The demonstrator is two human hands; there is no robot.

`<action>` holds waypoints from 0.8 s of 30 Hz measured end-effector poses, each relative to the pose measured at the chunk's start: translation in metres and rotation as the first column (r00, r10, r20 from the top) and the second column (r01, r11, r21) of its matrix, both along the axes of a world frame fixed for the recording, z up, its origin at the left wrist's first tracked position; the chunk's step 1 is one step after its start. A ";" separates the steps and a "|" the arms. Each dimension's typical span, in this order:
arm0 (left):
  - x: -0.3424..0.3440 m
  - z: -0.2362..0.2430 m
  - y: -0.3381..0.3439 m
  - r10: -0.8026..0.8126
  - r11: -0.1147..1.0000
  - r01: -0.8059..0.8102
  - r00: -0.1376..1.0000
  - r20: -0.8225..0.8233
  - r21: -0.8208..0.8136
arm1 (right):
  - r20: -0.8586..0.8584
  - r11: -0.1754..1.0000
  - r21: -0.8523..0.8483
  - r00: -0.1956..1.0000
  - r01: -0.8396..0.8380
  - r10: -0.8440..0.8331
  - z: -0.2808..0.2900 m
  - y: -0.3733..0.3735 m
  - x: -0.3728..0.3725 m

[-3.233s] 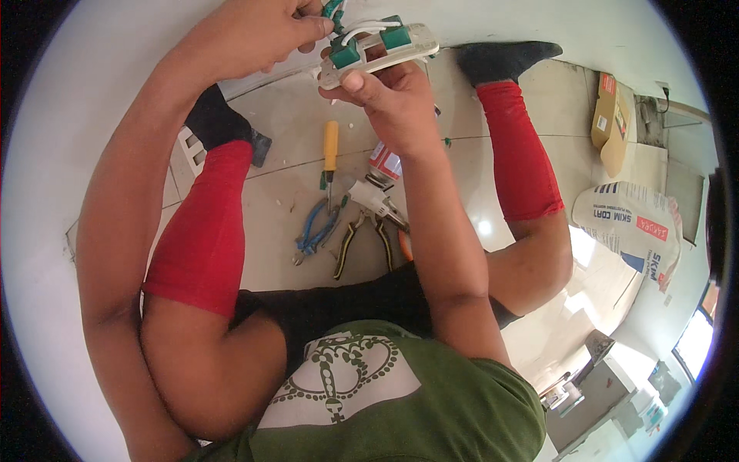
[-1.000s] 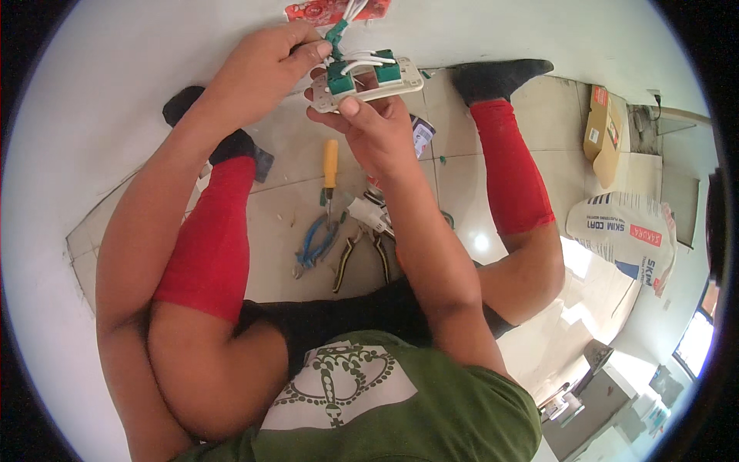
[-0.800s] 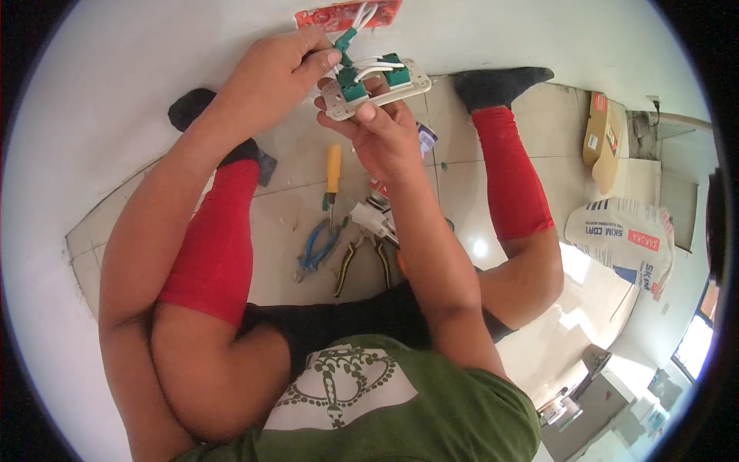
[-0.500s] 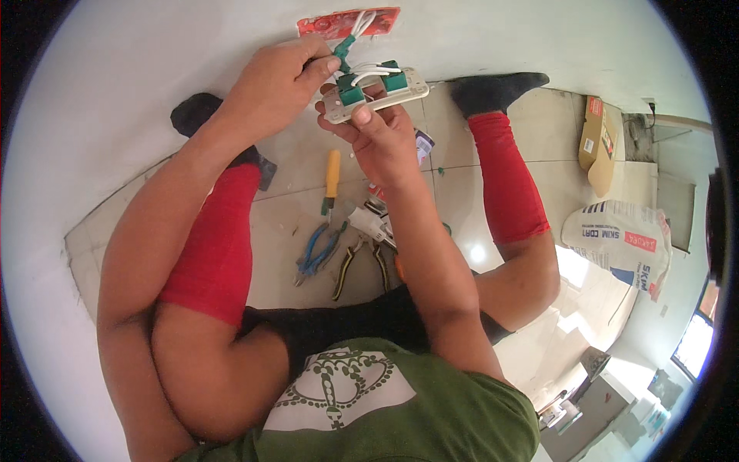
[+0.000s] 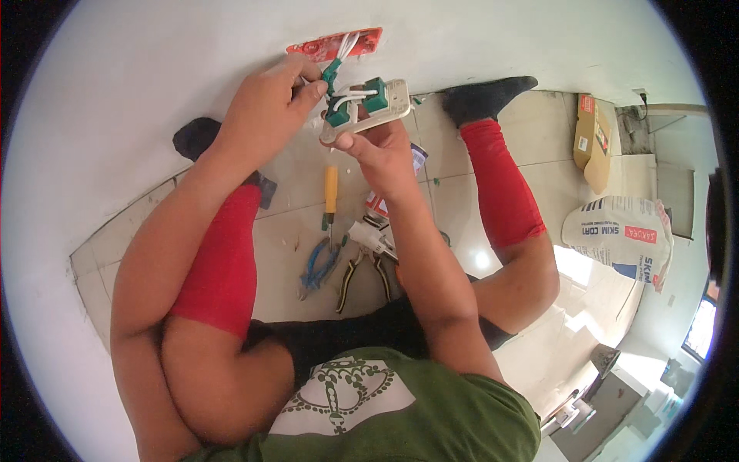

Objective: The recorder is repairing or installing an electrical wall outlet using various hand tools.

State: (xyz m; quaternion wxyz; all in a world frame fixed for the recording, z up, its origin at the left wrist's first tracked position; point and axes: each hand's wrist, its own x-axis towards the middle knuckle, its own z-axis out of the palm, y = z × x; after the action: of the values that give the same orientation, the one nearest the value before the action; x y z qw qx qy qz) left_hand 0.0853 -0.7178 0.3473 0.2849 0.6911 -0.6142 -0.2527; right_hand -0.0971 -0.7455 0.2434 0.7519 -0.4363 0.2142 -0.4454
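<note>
A white electrical wall plate (image 5: 398, 98) with two green modules (image 5: 376, 94) on its back is gripped by my right hand (image 5: 385, 158). Its thumb presses the near edge, while the other fingers are mostly hidden under the plate. White wires (image 5: 350, 98) link the modules. My left hand (image 5: 273, 104) pinches a green-taped wire joint (image 5: 330, 77) between thumb and fingers. From that joint, white wires (image 5: 348, 46) run up into a red wall box (image 5: 367, 41) set in the white wall.
Between my legs on the tiles lie a yellow-handled screwdriver (image 5: 331, 189), blue-handled pliers (image 5: 317, 269), yellow-and-black pliers (image 5: 350, 281) and a can (image 5: 377, 206). A cardboard box (image 5: 593, 146) and a white sack (image 5: 616, 231) stand on the right.
The whole view has shifted slightly. The plate now sits a little tilted and lower, with my right thumb nearer its left end. Both hands keep their holds.
</note>
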 end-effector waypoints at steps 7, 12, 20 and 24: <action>-0.008 0.003 0.008 -0.193 0.891 0.241 0.968 0.160 -0.385 | 0.009 0.998 0.051 1.000 -0.026 0.026 0.012 0.006 0.005; -0.001 0.007 0.003 -0.221 0.949 0.211 0.975 -0.015 -0.233 | -0.060 0.997 -0.036 0.996 0.069 -0.071 0.019 0.008 0.005; 0.005 0.016 -0.008 -0.311 0.948 0.308 0.950 -0.024 -0.083 | -0.267 0.998 -0.061 0.962 0.035 -0.050 0.015 0.011 0.010; 0.021 0.028 0.005 -0.256 0.967 0.256 0.967 -0.004 0.015 | -0.491 0.985 -0.138 0.871 -0.101 0.021 0.030 0.015 0.008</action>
State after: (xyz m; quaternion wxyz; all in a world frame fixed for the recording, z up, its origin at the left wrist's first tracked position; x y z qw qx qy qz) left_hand 0.1062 -0.7124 0.3751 0.2452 0.6080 -0.6960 -0.2929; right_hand -0.0892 -0.7305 0.2737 0.6499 -0.5998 0.3468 -0.3125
